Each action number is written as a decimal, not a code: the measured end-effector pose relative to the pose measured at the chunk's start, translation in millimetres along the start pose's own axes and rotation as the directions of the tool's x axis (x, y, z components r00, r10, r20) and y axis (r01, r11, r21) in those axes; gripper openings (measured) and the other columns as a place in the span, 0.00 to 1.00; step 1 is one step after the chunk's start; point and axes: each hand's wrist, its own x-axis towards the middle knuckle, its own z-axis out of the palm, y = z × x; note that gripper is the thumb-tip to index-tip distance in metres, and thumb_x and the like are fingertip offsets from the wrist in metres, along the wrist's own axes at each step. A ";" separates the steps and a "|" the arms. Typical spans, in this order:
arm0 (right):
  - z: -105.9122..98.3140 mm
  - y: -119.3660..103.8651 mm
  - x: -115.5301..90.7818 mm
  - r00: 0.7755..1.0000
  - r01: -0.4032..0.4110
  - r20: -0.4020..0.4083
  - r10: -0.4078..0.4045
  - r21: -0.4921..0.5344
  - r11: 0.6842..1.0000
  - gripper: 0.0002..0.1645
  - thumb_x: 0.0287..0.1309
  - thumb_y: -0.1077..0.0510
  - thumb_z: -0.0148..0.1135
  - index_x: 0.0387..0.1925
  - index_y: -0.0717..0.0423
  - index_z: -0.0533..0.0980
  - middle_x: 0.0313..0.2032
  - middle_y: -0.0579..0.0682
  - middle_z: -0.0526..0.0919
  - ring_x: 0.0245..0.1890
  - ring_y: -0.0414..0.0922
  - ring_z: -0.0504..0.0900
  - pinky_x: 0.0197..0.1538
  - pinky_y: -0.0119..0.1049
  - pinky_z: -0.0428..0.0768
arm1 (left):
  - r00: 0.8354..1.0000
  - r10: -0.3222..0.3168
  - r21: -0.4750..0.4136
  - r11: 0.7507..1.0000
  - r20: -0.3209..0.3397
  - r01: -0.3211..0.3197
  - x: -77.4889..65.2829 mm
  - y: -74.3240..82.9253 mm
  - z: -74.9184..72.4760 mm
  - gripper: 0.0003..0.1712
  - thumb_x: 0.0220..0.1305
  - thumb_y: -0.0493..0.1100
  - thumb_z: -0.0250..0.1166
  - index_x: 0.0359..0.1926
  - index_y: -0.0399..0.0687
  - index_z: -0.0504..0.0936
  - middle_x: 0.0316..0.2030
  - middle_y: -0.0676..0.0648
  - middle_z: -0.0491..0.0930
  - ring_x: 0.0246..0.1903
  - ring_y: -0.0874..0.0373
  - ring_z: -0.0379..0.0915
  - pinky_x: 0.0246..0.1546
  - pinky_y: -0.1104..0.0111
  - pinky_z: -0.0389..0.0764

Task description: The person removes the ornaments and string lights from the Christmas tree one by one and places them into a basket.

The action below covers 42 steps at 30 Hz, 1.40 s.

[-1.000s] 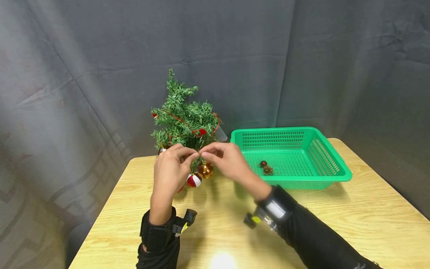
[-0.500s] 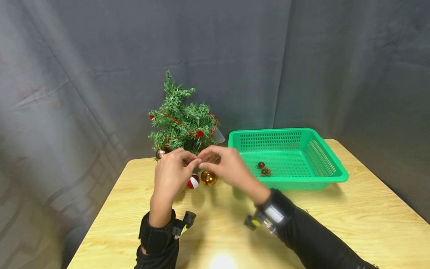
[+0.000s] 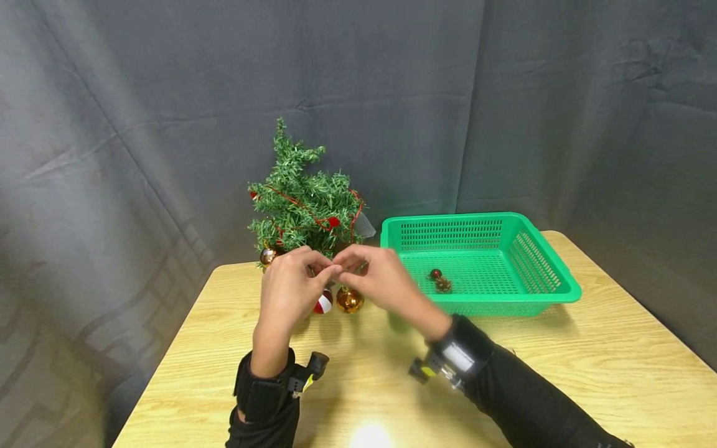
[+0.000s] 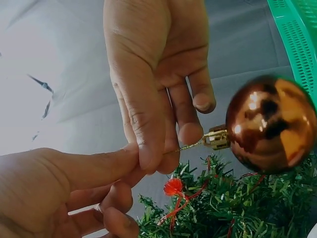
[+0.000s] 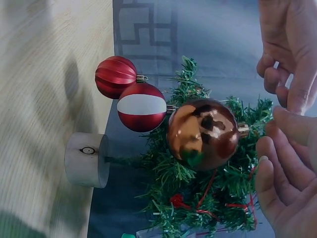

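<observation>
On the right half of the worktop (image 3: 347, 386) sits a green basket (image 3: 504, 299) with slotted walls and a meshed floor. Inside it, near the front left, lie a small dark-red ball (image 3: 435, 273) and a small brown pinecone (image 3: 443, 285), side by side. The worktop has a pale wood grain and rounded far corners, and a bright patch of light shines at its near edge. Behind it hangs a creased grey curtain (image 3: 392, 93), with a square line pattern on its left part.

Left of the basket stands a green tree (image 3: 299, 202) on a round, pale base (image 5: 86, 159). A thin red garland (image 3: 291, 200) winds over its branches. On the tree's left side hangs a silvery ball (image 3: 267, 256); lower at the front hang a ribbed red ball (image 5: 116, 77) and a red-and-white ball (image 5: 142, 106), just beside each other.

In front of the tree, a shiny gold ball (image 3: 350, 301) hangs clear of the worktop by a fine gold string (image 4: 190, 147). The left hand (image 3: 291, 286) and right hand (image 3: 378, 280) meet at their fingertips, thumbs against forefingers, both pinching the string above the ball. Exactly how the left one grips is partly hidden. Both wrists wear black bands.
</observation>
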 end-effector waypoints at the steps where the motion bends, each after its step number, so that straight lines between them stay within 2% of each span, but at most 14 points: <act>1: -0.2 0.0 -0.3 1.000 -0.001 -0.001 0.001 -0.001 1.000 0.11 0.56 0.52 0.72 0.42 0.45 0.84 0.34 0.41 0.88 0.33 0.37 0.83 0.36 0.29 0.82 | 1.000 -0.001 0.003 1.000 -0.002 0.001 0.0 0.3 0.2 0.08 0.55 0.47 0.76 0.28 0.49 0.89 0.24 0.51 0.81 0.20 0.61 0.71 0.23 0.68 0.68; 12: -5.8 2.8 -2.2 1.000 -0.008 -0.006 0.008 -0.005 1.000 0.07 0.59 0.52 0.70 0.39 0.44 0.85 0.35 0.41 0.89 0.30 0.35 0.83 0.34 0.30 0.81 | 1.000 -0.008 -0.004 1.000 -0.020 0.008 -0.9 2.5 1.8 0.09 0.56 0.48 0.76 0.27 0.49 0.89 0.25 0.51 0.83 0.20 0.60 0.72 0.22 0.69 0.69; 17: -11.1 4.8 -0.8 0.999 0.011 -0.049 -0.013 -0.025 1.000 0.06 0.60 0.54 0.69 0.40 0.46 0.85 0.35 0.42 0.89 0.28 0.34 0.82 0.33 0.29 0.82 | 0.998 -0.058 0.003 0.998 -0.030 0.058 -0.4 0.1 1.4 0.11 0.61 0.51 0.72 0.31 0.49 0.89 0.26 0.50 0.85 0.19 0.60 0.71 0.22 0.68 0.68; 21: -17.7 6.0 1.8 0.998 0.008 -0.065 -0.012 -0.055 0.998 0.08 0.62 0.52 0.67 0.41 0.47 0.85 0.35 0.41 0.88 0.30 0.36 0.83 0.34 0.31 0.82 | 0.994 -0.102 0.013 0.995 -0.036 0.102 0.8 -4.3 -0.1 0.12 0.63 0.51 0.69 0.33 0.49 0.89 0.24 0.49 0.85 0.17 0.59 0.70 0.20 0.68 0.65; 27: -29.8 10.4 6.4 0.995 -0.039 -0.095 0.030 -0.092 0.995 0.10 0.64 0.50 0.65 0.44 0.47 0.84 0.38 0.41 0.89 0.36 0.38 0.83 0.38 0.35 0.81 | 0.991 -0.125 0.004 0.992 -0.052 0.125 2.7 -9.1 -1.7 0.12 0.66 0.50 0.66 0.34 0.49 0.90 0.22 0.49 0.84 0.15 0.58 0.67 0.19 0.67 0.62; 31: -37.1 17.2 9.1 0.992 -0.073 -0.107 0.061 -0.109 0.991 0.10 0.65 0.49 0.64 0.44 0.47 0.84 0.38 0.42 0.89 0.37 0.40 0.84 0.39 0.36 0.81 | 0.989 -0.140 0.001 0.990 -0.039 0.140 2.8 -9.3 -1.5 0.12 0.67 0.50 0.65 0.35 0.49 0.89 0.22 0.49 0.83 0.14 0.58 0.62 0.18 0.66 0.59; 36: -44.6 31.6 12.2 0.987 -0.120 -0.123 0.106 -0.121 0.985 0.08 0.65 0.49 0.64 0.42 0.43 0.84 0.37 0.43 0.88 0.38 0.41 0.83 0.36 0.37 0.79 | 0.988 -0.155 0.003 0.988 -0.024 0.155 2.9 -8.9 -0.9 0.12 0.68 0.50 0.65 0.35 0.49 0.89 0.21 0.49 0.83 0.13 0.57 0.59 0.18 0.66 0.56; 42: -52.0 50.8 16.1 0.985 -0.148 -0.113 0.134 -0.131 0.980 0.08 0.67 0.50 0.63 0.44 0.45 0.83 0.39 0.46 0.88 0.38 0.42 0.83 0.39 0.38 0.79 | 0.986 -0.169 0.006 0.986 -0.009 0.169 3.4 -7.0 -1.2 0.13 0.68 0.51 0.64 0.36 0.50 0.89 0.22 0.49 0.83 0.13 0.57 0.58 0.17 0.67 0.55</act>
